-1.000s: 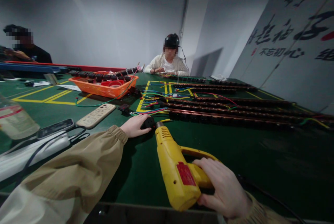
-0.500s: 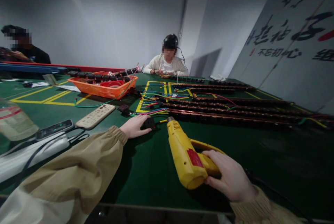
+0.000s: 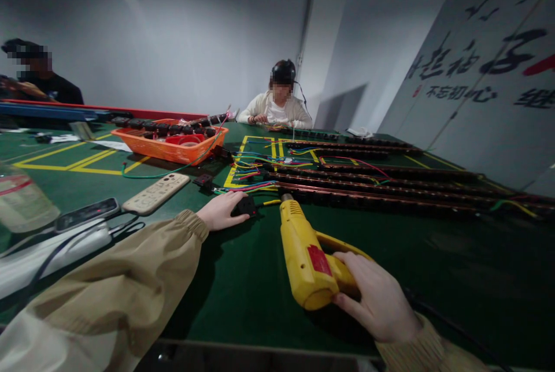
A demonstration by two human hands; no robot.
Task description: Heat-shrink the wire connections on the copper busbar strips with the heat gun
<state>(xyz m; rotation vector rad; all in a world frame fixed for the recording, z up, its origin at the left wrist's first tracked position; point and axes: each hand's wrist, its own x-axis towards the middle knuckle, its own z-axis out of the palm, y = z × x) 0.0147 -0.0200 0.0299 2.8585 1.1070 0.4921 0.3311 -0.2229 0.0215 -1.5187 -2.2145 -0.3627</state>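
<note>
Closed around the handle of a yellow heat gun [image 3: 306,256], my right hand [image 3: 373,291] holds it with the metal nozzle pointing away from me. The nozzle is close to the nearest of several long dark strips [image 3: 373,198] with copper-coloured rails. My left hand [image 3: 224,210] grips a small black socket block [image 3: 246,207] on the green table. A short yellow wire [image 3: 271,203] runs from beside this block toward the strips. Coloured wires [image 3: 255,187] lie just beyond my left hand. The fingers on the block's far side are partly hidden.
An orange basket [image 3: 169,152] with black parts stands at the back left. Nearer are a beige power strip [image 3: 156,193], a dark device with a small display [image 3: 88,214], a white bar [image 3: 56,253] with cables and a clear container [image 3: 23,204]. A co-worker [image 3: 275,103] sits opposite.
The heat gun has shifted slightly left and its rear has risen a little with my right hand. My left hand stays on the block. The device's green light now shows red.
</note>
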